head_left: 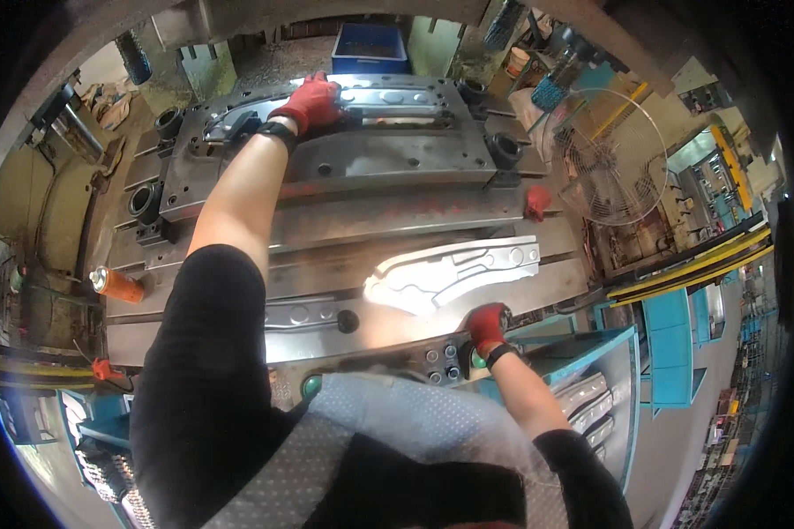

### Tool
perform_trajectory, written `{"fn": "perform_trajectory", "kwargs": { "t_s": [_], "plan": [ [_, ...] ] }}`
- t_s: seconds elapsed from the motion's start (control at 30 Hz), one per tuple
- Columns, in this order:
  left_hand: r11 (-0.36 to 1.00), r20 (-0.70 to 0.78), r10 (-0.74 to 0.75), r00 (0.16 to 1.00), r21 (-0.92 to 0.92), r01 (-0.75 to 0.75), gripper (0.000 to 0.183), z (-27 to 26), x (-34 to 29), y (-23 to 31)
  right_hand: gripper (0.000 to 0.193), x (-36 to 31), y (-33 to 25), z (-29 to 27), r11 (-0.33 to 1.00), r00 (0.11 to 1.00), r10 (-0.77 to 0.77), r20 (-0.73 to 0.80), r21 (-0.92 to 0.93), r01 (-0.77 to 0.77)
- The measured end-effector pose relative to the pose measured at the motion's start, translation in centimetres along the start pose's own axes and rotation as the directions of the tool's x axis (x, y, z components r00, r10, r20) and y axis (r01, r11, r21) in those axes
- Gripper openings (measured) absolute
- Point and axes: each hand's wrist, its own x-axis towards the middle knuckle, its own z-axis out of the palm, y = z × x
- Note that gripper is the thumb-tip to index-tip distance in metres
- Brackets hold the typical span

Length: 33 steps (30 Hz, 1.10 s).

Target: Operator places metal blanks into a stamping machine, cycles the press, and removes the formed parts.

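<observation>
My left hand, in a red glove, reaches far forward over the press die. Its fingers are bent onto a long shiny stamped metal panel that lies on the die. The glove hides part of that panel. My right hand, also gloved in red, is curled low at the right end of the control panel, close beside a green push button. What its fingers hold, if anything, is hidden. A second stamped metal panel lies flat on the press bed, between my two hands.
An orange spray can stands at the bed's left. A red cloth-like item lies on the right, before a wire-guarded fan. Behind the die is a blue bin. More metal parts sit in a teal rack at lower right.
</observation>
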Motion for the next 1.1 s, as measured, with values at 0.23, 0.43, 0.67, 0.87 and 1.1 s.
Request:
{"fn": "perform_trajectory", "kwargs": {
  "t_s": [0.23,0.43,0.67,0.87,1.1],
  "plan": [
    [0.999,-0.173,0.028,0.984,-0.028,-0.033,0.073,-4.5,-7.1,6.5,0.020,-2.9,-2.0,0.7,0.974,0.991,-0.098,0.094,0.214,0.076],
    [0.969,-0.358,0.224,0.907,0.185,-0.166,0.096,-5.9,-18.8,8.9,0.031,-0.6,-0.7,1.3,0.996,0.997,0.017,-0.081,-0.086,-0.024],
    [1.000,0.214,-0.018,0.977,0.000,0.019,0.095,-0.3,-36.1,5.8,0.021,0.0,0.5,0.6,0.995,0.993,0.080,-0.084,-0.050,-0.084],
    [0.994,0.298,-0.040,0.954,-0.081,0.067,0.088,5.7,-40.7,4.1,0.024,2.4,0.1,2.2,0.991,0.969,0.114,0.217,0.041,-0.126],
    [0.986,0.250,-0.026,0.968,-0.153,0.066,0.089,9.4,-42.1,1.5,0.020,1.5,0.1,2.4,0.994,0.993,0.104,0.062,0.014,-0.105]
  ]
}}
